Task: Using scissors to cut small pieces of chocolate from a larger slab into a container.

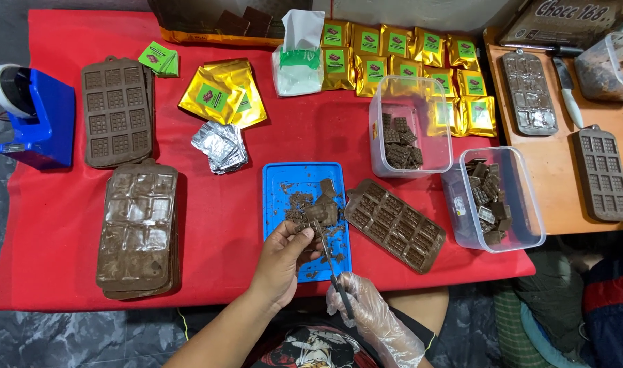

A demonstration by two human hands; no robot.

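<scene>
My left hand is bare and pinches a small chocolate piece over the blue tray. My right hand wears a clear plastic glove and grips a thin knife whose blade touches that piece. Chocolate scraps and shavings lie on the tray. A brown silicone mould with filled cells lies just right of the tray.
Red cloth covers the table. Two clear tubs hold chocolate squares. Stacked brown moulds lie left, foil wrappers and gold pouches in the middle, a blue tape dispenser far left.
</scene>
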